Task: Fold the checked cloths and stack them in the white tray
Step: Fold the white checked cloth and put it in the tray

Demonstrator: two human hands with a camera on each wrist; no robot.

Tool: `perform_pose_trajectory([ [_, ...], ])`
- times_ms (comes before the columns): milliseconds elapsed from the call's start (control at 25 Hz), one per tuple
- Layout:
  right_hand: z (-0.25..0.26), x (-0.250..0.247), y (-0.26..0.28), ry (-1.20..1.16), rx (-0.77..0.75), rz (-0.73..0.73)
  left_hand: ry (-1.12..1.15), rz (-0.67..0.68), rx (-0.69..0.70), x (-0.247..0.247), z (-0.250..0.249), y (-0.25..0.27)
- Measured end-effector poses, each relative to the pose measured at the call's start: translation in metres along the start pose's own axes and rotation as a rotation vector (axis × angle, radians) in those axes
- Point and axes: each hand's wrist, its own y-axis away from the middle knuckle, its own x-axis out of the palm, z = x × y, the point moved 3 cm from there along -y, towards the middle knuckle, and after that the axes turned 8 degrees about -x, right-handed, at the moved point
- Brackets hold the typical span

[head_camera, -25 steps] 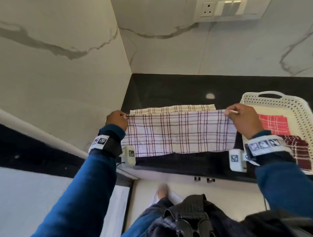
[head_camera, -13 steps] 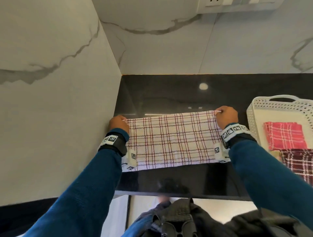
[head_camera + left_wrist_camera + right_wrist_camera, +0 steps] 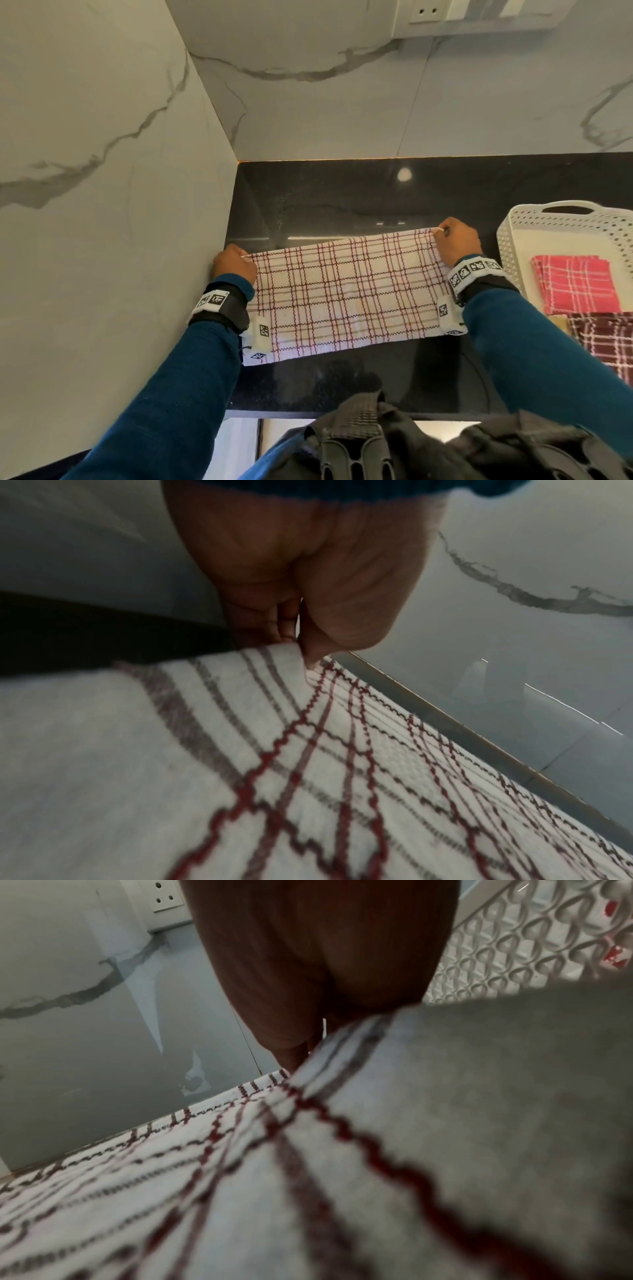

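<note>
A white cloth with dark red checks (image 3: pixel 346 291) lies folded in half on the black counter (image 3: pixel 342 198). My left hand (image 3: pixel 234 262) pinches its far left corner next to the side wall, seen close in the left wrist view as the left hand (image 3: pixel 301 642) on the cloth (image 3: pixel 308 764). My right hand (image 3: pixel 457 240) pinches the far right corner; in the right wrist view the right hand (image 3: pixel 308 1047) meets the cloth (image 3: pixel 240 1150). The white perforated tray (image 3: pixel 513 240) stands at the right, holding a folded red checked cloth (image 3: pixel 579 284) and a folded maroon checked cloth (image 3: pixel 609 335).
Marble walls (image 3: pixel 102 171) close the counter on the left and at the back, so the cloth sits in the corner. A socket panel (image 3: pixel 445 13) hangs on the back wall. The counter's front edge (image 3: pixel 342 413) runs just below the cloth.
Both hands carried the cloth's held edge away from me and down; the cloth, lifted a second ago, now lies flat on the counter, folded over itself.
</note>
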Motion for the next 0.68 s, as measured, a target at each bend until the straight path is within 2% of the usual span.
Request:
perform_pose_trajectory([
  [160, 0.005, -0.001, 0.000, 0.030, 0.075, 0.015, 0.024, 0.002, -0.026, -0.004, -0.002, 0.005],
  [240, 0.014, -0.009, 0.002, 0.086, 0.098, 0.033, -0.032, -0.033, 0.022, -0.008, -0.010, 0.010],
  [320, 0.031, -0.017, 0.009, 0.206, 0.015, -0.023, -0.172, -0.074, 0.194, -0.007, -0.029, 0.031],
  [400, 0.060, -0.009, 0.028, 0.165, -0.125, -0.050, -0.225, 0.008, 0.413, 0.010, -0.058, 0.065],
  [440, 0.076, 0.003, 0.042, 0.091, -0.215, 0.027, -0.258, 0.084, 0.526, 0.025, -0.072, 0.083],
  [520, 0.105, 0.046, 0.071, 0.085, -0.410, 0.320, -0.416, 0.254, 0.698, 0.061, -0.092, 0.106],
  [600, 0.111, 0.088, 0.087, 0.325, -0.512, 0.574, -0.638, 0.376, 0.740, 0.092, -0.091, 0.107],
  [680, 0.095, 0.101, 0.085, 0.475, -0.484, 0.618, -0.693, 0.405, 0.740, 0.099, -0.073, 0.097],
])
